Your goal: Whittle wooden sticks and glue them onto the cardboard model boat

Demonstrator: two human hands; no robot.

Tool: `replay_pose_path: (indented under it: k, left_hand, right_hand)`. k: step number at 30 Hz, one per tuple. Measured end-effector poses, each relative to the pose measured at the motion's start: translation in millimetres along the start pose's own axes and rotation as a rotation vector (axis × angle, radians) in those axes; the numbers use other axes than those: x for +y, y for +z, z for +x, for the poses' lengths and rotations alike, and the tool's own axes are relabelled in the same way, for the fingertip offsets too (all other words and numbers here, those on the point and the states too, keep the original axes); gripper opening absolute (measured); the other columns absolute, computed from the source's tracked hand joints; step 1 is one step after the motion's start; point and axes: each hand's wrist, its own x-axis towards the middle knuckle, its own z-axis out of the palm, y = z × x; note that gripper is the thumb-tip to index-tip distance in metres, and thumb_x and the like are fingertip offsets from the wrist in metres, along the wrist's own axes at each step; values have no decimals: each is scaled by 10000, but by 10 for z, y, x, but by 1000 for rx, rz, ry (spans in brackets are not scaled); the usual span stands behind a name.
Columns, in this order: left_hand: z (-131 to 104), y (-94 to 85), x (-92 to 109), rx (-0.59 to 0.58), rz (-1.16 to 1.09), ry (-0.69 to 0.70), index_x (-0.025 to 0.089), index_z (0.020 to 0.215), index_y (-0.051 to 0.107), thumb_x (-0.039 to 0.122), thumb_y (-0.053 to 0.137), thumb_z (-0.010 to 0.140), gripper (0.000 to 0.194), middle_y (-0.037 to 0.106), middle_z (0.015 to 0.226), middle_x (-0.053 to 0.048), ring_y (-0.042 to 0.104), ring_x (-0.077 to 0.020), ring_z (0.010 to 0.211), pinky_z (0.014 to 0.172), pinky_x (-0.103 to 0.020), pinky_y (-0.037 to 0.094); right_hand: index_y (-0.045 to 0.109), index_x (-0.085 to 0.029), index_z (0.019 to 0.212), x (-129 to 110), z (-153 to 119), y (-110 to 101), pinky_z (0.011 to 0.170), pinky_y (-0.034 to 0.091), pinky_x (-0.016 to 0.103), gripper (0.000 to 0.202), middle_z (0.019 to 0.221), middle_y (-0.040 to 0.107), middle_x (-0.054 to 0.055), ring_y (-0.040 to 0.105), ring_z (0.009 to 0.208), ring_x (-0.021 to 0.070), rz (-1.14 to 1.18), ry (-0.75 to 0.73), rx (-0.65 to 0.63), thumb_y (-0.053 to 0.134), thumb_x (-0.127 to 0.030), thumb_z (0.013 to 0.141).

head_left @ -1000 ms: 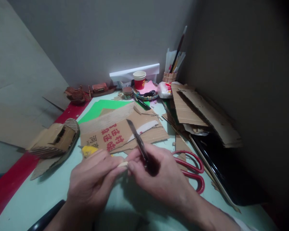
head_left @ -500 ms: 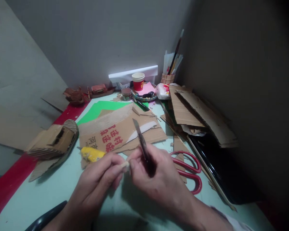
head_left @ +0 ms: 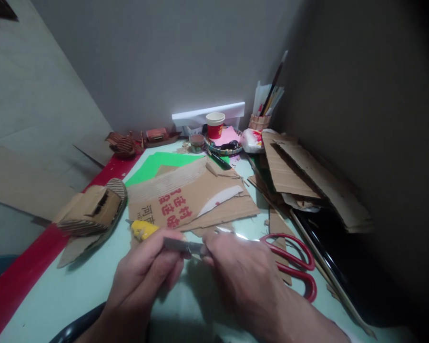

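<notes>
My right hand (head_left: 239,267) is closed around a craft knife (head_left: 178,245), its handle mostly hidden under the fingers. The grey blade points left and lies across the fingertips of my left hand (head_left: 143,271). My left hand is closed in a pinch on a small pale piece (head_left: 186,256), mostly covered by the fingers and blade; its material is unclear. Just behind my left hand lies a yellow tool with a metal tip (head_left: 143,229), like a glue gun. Red-handled scissors (head_left: 311,286) rest beside my right hand, their blades partly covered.
A printed cardboard sheet (head_left: 193,200) lies beyond the hands, over green paper (head_left: 153,164). To the left sits a cardboard boat model (head_left: 96,209). Cardboard pieces (head_left: 289,166) and a black glossy panel (head_left: 346,267) crowd the right. A red paper cup (head_left: 215,128) stands behind.
The craft knife has swung down from pointing upward to lying leftward over the left fingertips. My right hand has turned over, back upward. The view has shifted slightly left.
</notes>
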Motion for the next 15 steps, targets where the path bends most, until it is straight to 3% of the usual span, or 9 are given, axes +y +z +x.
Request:
replay_pose_path:
  k: [3, 8, 15]
  left_hand:
    - [-5, 6, 3, 33, -6, 18, 228, 761, 665, 388, 643, 871, 195, 532, 555, 25, 436, -131, 504, 480, -252, 356]
    - [-9, 30, 26, 63, 52, 57, 225, 663, 637, 408, 625, 878, 283, 541, 568, 17, 457, -127, 512, 473, -255, 338]
    - [-5, 82, 51, 188, 57, 135, 277, 738, 685, 216, 632, 829, 122, 605, 547, 73, 512, -102, 517, 521, -219, 369]
  right_hand:
    - [421, -237, 912, 3, 7, -6, 572, 241, 317, 153, 730, 525, -37, 481, 628, 145, -33, 2, -20, 428, -91, 960]
    - [396, -247, 895, -4, 12, -18, 551, 253, 312, 207, 698, 490, -45, 463, 585, 147, -63, 4, -32, 432, -44, 897]
    - [349, -258, 908, -15, 22, 1, 512, 271, 323, 203, 673, 481, -37, 486, 541, 169, -188, 0, -28, 349, -55, 910]
